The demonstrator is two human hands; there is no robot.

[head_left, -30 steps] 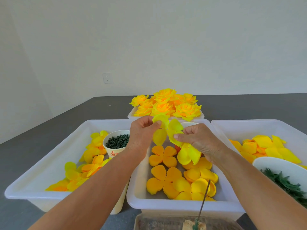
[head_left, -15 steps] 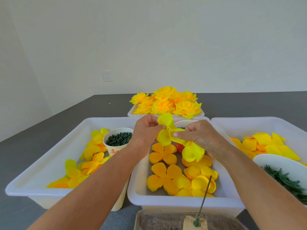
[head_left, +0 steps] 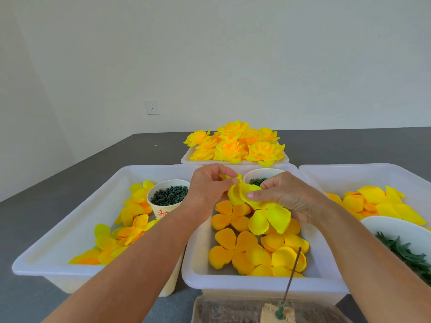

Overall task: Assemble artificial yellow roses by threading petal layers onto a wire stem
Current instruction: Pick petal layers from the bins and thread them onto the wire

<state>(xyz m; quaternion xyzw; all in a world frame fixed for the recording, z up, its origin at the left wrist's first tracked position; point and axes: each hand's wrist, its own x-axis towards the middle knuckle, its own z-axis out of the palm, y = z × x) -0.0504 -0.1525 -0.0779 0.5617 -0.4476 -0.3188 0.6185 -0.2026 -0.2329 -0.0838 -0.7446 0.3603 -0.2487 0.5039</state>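
Spreading across the dark grey counter (head_left: 70, 183) are white plastic tubs: the left tub (head_left: 77, 201) holds loose yellow petals and a paper cup of dark green pieces (head_left: 169, 198), the middle tub (head_left: 251, 282) holds flat orange-yellow petal layers (head_left: 233, 252), and the far tray carries finished yellow roses (head_left: 235, 144). Above the middle tub, the left hand (head_left: 206, 192) and right hand (head_left: 289, 197) each pinch a bright yellow petal layer (head_left: 258, 208) in a narrow grip. A thin wire stem (head_left: 291, 276) stands tilted in a foam block (head_left: 277, 314) at the near edge.
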